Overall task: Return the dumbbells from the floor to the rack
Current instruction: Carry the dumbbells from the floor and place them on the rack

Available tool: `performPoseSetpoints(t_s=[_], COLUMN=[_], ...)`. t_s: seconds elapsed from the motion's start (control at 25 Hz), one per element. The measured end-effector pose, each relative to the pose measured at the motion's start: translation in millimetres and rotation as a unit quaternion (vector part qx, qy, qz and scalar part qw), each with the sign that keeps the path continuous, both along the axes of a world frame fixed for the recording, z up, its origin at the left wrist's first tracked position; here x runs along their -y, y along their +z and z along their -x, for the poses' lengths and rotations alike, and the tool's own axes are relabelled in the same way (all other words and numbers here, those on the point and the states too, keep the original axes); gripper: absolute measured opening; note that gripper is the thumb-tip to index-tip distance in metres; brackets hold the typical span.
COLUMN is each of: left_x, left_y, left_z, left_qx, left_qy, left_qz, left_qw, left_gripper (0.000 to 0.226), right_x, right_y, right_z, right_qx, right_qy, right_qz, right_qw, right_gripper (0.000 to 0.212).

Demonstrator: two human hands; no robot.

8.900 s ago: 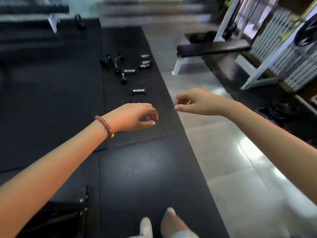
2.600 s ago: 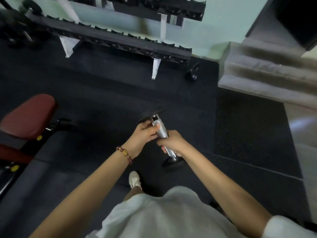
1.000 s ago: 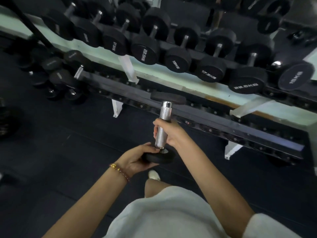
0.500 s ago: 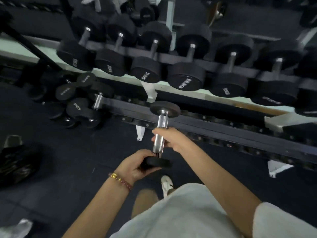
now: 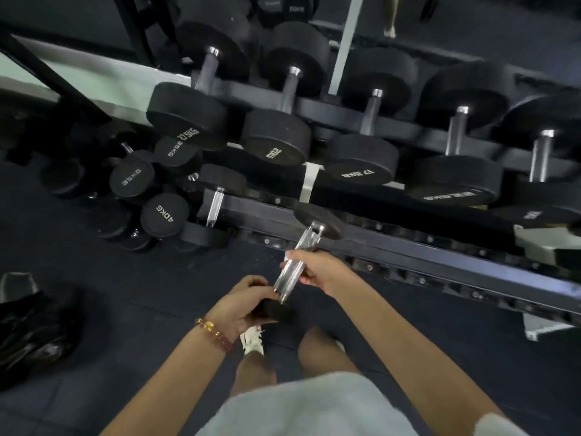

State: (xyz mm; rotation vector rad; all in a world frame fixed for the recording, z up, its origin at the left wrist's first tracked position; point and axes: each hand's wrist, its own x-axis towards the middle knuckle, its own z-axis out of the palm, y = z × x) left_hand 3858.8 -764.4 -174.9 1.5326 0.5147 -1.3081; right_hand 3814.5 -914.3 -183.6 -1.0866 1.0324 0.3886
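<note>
I carry one small dumbbell (image 5: 295,262) with a chrome handle and black round ends, tilted with its far end up by the lower rail. My right hand (image 5: 317,269) grips the chrome handle near its middle. My left hand (image 5: 248,306) holds the near black end from the left and below. The far black end (image 5: 317,220) hangs just over the front rail of the rack's lower tier (image 5: 408,247). The rack's upper tier (image 5: 408,124) carries several large black dumbbells.
Another small dumbbell (image 5: 217,202) lies on the lower tier to the left. Heavy dumbbells marked 35KG and 40KG (image 5: 163,215) are piled on the floor at the left. A black bag (image 5: 28,328) lies on the dark mat at lower left. My white shoe (image 5: 251,339) is below my hands.
I have stepped closer to the rack and the view has shifted left. The dumbbell has tilted to the right, its far end now over the lower rail. Both hands keep their hold.
</note>
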Motion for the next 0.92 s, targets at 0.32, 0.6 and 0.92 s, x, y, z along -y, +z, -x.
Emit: performPoseSetpoints(t_s=[0.32, 0.6, 0.92], left_x=[4.6, 47.6, 98.0], left_y=[-133.9, -266.2, -350.4], left_z=[-129.7, -161.7, -190.4], left_qx=[0.078, 0.105, 0.079], left_qy=[-0.053, -0.067, 0.066], left_qz=[-0.032, -0.057, -0.012], left_qw=[0.995, 0.991, 0.995], left_gripper=[0.044, 0.03, 0.029], right_x=[1.4, 30.1, 85.6], right_y=[-131.1, -269.9, -359.1], right_z=[-111.5, -165.3, -209.9], right_qx=[-0.055, -0.151, -0.086], right_qy=[-0.167, -0.125, -0.021], right_qz=[-0.083, 0.037, 0.229], right_qw=[0.981, 0.98, 0.969], right_gripper=[0.007, 0.021, 0.02])
